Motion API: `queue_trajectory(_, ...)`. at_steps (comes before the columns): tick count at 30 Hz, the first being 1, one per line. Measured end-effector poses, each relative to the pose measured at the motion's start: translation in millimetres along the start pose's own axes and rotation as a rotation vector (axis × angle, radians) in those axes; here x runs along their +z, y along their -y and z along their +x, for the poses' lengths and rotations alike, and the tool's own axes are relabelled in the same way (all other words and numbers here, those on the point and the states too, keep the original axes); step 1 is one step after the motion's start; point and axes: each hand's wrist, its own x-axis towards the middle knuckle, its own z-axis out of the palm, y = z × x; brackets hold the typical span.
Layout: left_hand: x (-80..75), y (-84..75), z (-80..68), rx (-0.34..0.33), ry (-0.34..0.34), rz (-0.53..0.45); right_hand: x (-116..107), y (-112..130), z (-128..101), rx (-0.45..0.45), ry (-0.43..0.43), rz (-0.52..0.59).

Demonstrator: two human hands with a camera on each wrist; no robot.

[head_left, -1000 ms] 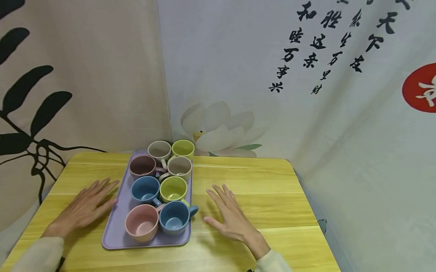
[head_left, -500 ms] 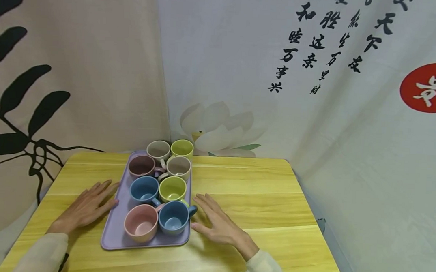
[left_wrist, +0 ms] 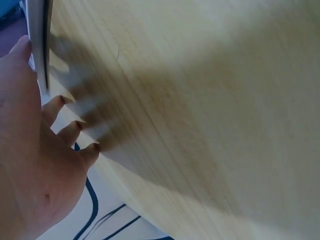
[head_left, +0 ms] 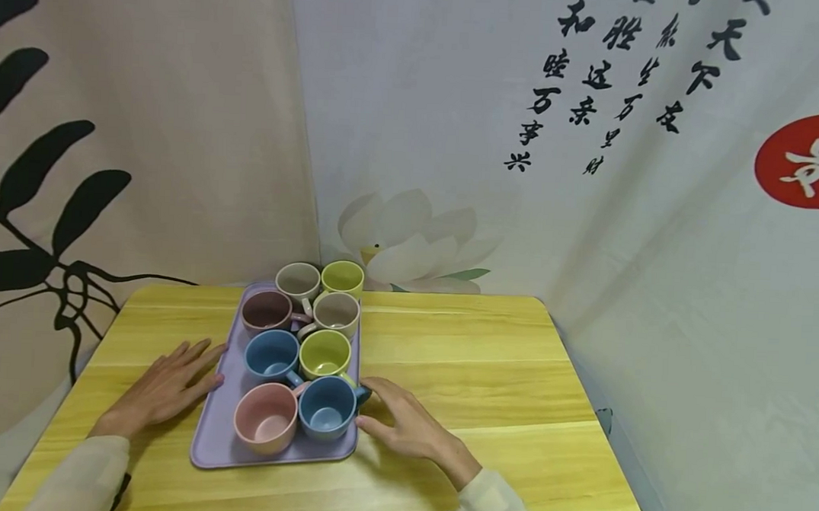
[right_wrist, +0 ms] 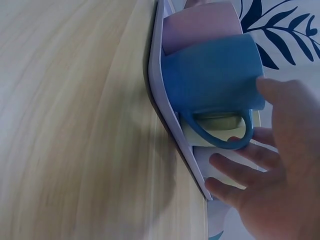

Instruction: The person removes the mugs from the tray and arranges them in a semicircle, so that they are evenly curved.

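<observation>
A lilac tray point(head_left: 218, 439) on the wooden table carries two columns of mugs. My right hand point(head_left: 412, 427) is at the front right blue mug point(head_left: 325, 416), fingers spread loosely around its handle point(right_wrist: 220, 144). In the right wrist view the thumb is at the mug's rim, with the other fingers beyond the handle. My left hand point(head_left: 159, 393) lies at the tray's left side, fingers extended, thumb and index tips at the tray's edge. The left wrist view shows three fingertips point(left_wrist: 70, 131) close over the tabletop.
Beside the blue mug is a pink mug point(head_left: 265, 421). Behind them stand another blue mug point(head_left: 271, 356), a green mug point(head_left: 325, 356), a dark purple mug point(head_left: 266, 312) and several more. A printed curtain point(head_left: 415, 118) hangs behind the table point(head_left: 474, 350).
My right hand has moved left and slightly nearer the front, from over the bare table to the blue mug's handle. My left hand stays almost in place.
</observation>
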Motion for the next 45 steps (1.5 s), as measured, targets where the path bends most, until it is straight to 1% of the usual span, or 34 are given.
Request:
queue_trajectory(10, 0.3, -2.7, 0.5, -0.025, 0.011, -0.003, 1.0, -2.7, -1.3, -0.031, -0.022, -0.003)
queue_trajectory(14, 1.2, -2.5, 0.1, -0.038, 0.017, -0.003, 0.7, -2.6, -2.0, -0.030, -0.009, 0.030)
queue_trajectory(22, 2.7, -1.3, -0.6, -0.040, 0.018, -0.016, -3.3, 1.6, 0.7, 0.070, 0.046, 0.163)
queue_trajectory(25, 3.2, -1.2, -0.9, -0.040, 0.017, -0.023, -4.2, 1.4, 0.1, 0.097, 0.067, 0.186)
queue_trajectory(29, 4.5, -0.8, -0.4, -0.046, 0.014, -0.033, -4.6, 0.6, -0.5, 0.109, 0.079, 0.187)
queue_trajectory(33, 5.4, -0.4, 0.8, -0.049, 0.013, -0.043, -2.3, -1.0, -2.4, 0.104, 0.069, 0.205)
queue_trajectory(40, 6.4, 0.9, 1.4, -0.039, 0.007, -0.060, 2.9, -1.2, -10.7, 0.046, 0.019, 0.209)
queue_trajectory(45, 6.9, 2.2, 0.3, -0.036, 0.005, -0.076, 2.5, 0.1, -20.0, 0.042, -0.010, 0.231)
